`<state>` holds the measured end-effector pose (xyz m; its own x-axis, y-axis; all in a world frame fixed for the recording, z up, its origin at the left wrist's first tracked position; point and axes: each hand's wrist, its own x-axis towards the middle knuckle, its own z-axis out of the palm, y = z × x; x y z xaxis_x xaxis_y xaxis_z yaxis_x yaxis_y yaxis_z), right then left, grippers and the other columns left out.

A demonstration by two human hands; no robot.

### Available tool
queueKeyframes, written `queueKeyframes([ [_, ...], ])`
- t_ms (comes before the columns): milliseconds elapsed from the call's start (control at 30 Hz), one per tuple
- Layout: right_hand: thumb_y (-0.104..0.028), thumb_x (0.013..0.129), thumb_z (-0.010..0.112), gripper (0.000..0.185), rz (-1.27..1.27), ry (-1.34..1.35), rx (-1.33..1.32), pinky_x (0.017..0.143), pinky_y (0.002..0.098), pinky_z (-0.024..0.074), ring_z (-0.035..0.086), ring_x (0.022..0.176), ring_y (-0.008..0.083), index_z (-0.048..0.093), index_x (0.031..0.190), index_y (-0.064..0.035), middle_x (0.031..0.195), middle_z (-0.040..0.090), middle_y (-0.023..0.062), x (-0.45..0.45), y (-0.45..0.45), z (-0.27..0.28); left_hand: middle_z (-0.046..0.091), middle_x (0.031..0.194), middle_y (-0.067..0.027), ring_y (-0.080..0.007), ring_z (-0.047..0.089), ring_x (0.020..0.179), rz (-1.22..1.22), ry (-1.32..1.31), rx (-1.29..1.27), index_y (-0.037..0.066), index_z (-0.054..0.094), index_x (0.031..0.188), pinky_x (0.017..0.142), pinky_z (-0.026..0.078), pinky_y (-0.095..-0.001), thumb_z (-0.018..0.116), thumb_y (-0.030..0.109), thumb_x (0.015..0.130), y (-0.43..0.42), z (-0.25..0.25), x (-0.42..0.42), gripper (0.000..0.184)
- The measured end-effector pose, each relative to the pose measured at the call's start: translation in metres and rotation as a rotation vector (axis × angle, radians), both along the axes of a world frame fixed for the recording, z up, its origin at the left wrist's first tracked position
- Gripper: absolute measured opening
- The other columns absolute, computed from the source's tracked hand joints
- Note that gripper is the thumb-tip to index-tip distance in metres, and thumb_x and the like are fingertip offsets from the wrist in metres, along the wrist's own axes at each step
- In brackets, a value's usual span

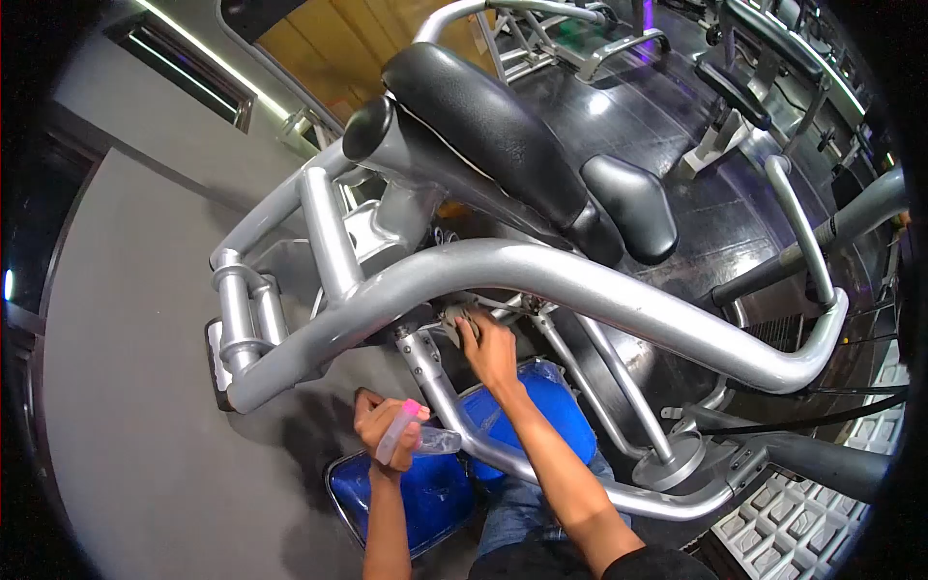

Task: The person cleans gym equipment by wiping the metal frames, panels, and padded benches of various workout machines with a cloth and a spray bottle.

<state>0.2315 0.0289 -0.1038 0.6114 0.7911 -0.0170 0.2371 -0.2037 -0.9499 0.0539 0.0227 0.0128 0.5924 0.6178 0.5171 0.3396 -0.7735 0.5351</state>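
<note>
My left hand (387, 430) is wrapped round a clear spray bottle (440, 441) with a pink and whitish top, held left of a silver tube. My right hand (486, 348) reaches under the large curved silver frame (541, 263) of a gym machine. Its fingers are bent round a small greyish thing (454, 317), perhaps a cloth, at the metal joint there. Part of that thing is hidden by the fingers and the frame. Above stands the machine's long black padded seat (493, 121), with a smaller black pad (630, 208) beside it.
Blue pads (536, 420) lie below my hands, close to my legs. A grey wall (145, 338) rises on the left. Thick silver tubes cross in front of me. More gym machines (730, 97) stand at the upper right, and a white latticed surface (793, 522) lies at the lower right.
</note>
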Motion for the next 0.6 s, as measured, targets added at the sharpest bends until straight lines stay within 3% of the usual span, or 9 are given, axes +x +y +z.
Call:
queueKeyframes([
  [100, -0.026, 0.094, 0.058, 0.028, -0.041, -0.103, 0.074, 0.080, 0.0449, 0.0523, 0.064, 0.095, 0.0408, 0.068, 0.109, -0.0047, 0.107, 0.067, 0.0192, 0.000, 0.017, 0.001, 0.070, 0.070, -0.0027, -0.0176, 0.058, 0.058, 0.070, -0.038, -0.177, 0.008, 0.070, 0.072, 0.072, 0.036, -0.0351, 0.052, 0.039, 0.090, -0.006, -0.036, -0.007, 0.040],
  [133, -0.026, 0.091, 0.059, 0.024, -0.052, -0.149, 0.100, 0.075, 0.0489, 0.0524, 0.065, 0.085, 0.0399, 0.068, 0.108, -0.0115, 0.099, 0.066, 0.0181, 0.000, 0.020, 0.000, 0.069, 0.070, -0.0038, -0.0187, 0.056, 0.058, 0.043, 0.002, -0.099, 0.008, 0.070, 0.073, 0.072, 0.037, -0.0351, 0.053, 0.038, 0.088, -0.003, -0.036, -0.006, 0.038],
  [167, -0.026, 0.091, 0.059, 0.024, -0.049, -0.152, 0.098, 0.075, 0.0489, 0.0524, 0.065, 0.085, 0.0399, 0.068, 0.108, -0.0115, 0.099, 0.066, 0.0181, 0.003, 0.021, -0.003, 0.069, 0.070, -0.0038, -0.0187, 0.056, 0.058, 0.045, -0.001, -0.101, 0.008, 0.070, 0.073, 0.072, 0.037, -0.0351, 0.053, 0.038, 0.088, -0.003, -0.045, -0.007, 0.038],
  [433, -0.031, 0.088, 0.059, 0.028, 0.140, -0.315, -0.186, 0.080, 0.0466, 0.0548, 0.067, 0.090, 0.0373, 0.069, 0.110, -0.0171, 0.101, 0.068, 0.0162, 0.021, 0.016, -0.024, 0.065, 0.067, -0.0049, -0.0215, 0.050, 0.058, 0.122, -0.142, -0.193, 0.008, 0.065, 0.071, 0.066, 0.037, -0.0364, 0.054, 0.032, 0.084, -0.014, -0.084, -0.007, 0.030],
  [600, -0.033, 0.089, 0.058, 0.035, 0.180, -0.229, -0.346, 0.085, 0.0493, 0.0524, 0.065, 0.097, 0.0404, 0.066, 0.118, -0.0149, 0.103, 0.068, 0.0221, 0.019, 0.014, -0.058, 0.068, 0.072, -0.0073, -0.0232, 0.059, 0.063, 0.015, -0.092, -0.267, 0.003, 0.066, 0.074, 0.067, 0.040, -0.0369, 0.056, 0.028, 0.085, -0.022, -0.085, -0.005, 0.029],
])
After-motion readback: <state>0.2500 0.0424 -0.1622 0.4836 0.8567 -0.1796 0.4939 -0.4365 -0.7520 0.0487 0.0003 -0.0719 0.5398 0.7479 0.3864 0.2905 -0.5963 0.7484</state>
